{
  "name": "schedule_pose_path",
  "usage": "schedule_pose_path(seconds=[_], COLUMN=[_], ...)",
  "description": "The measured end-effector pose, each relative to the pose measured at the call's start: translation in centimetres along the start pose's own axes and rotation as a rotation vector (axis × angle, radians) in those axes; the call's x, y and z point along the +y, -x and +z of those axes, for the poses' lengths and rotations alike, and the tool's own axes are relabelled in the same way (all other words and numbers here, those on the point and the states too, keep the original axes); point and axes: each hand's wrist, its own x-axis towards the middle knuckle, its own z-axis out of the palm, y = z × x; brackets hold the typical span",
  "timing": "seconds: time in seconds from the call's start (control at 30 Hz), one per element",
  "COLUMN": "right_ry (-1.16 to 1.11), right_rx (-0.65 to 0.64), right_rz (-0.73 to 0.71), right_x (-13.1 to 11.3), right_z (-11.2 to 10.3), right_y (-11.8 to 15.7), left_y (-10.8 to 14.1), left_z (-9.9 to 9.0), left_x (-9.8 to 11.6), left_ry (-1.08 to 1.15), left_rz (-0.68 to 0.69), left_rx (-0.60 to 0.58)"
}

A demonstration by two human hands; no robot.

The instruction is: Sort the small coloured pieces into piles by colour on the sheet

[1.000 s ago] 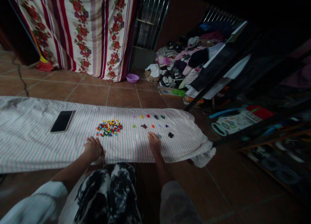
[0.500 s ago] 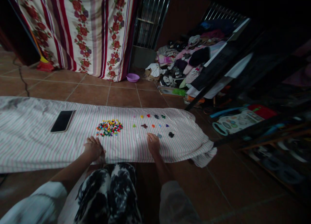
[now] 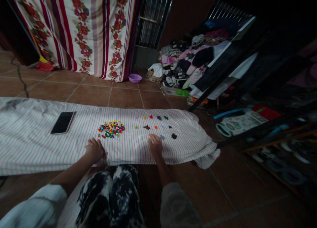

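Observation:
My left hand lies on the near edge of the striped cloth, its fingers stretched out and nothing visible in them. Just beyond it is a heap of small mixed-colour pieces, like beads. Over the cloth, my right hand has its fingers drawn together; whatever they may pinch is too small to make out. Its fingertips are between a small white pile and a grey pile. Farther out are little single-colour piles, among them brown, orange and black.
A phone lies on the cloth at the left. Beyond the cloth, a purple basin stands on the tiled floor by a flowered curtain. Heaped clothes and a dark slanting post are at the right.
The view has shifted very slightly. My right hand's fingers have moved a little; my left hand stays in place, and the piles look the same.

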Motion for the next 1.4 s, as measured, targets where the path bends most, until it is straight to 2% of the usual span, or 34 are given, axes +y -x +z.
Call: schedule_pose_path(seconds=[0.6, 1.03, 1.2, 1.3, 1.4], right_ry=[-0.027, -0.097, -0.165, -0.189, -0.229], right_rx=[0.003, 0.033, 0.123, 0.142, 0.083], right_rz=[-0.016, -0.014, 0.076, 0.004, -0.108], right_x=[0.5, 0.3, -1.5, -3.8, -6.8], right_z=[0.2, -0.2, -1.2, -1.0, 0.3], right_y=[0.1, -0.5, -1.0, -1.7, -2.5], left_y=[-0.5, -1.0, -1.3, -1.6, -1.8], left_z=[0.6, 0.8, 1.3, 1.4, 1.4], left_x=[-0.1, 0.4, 0.4, 0.6, 0.7], left_ry=[0.043, 0.071, 0.097, 0.114, 0.128], left_rz=[-0.011, -0.053, -0.055, -0.065, -0.078], left_rx=[0.026, -0.010, -0.005, -0.008, -0.021])
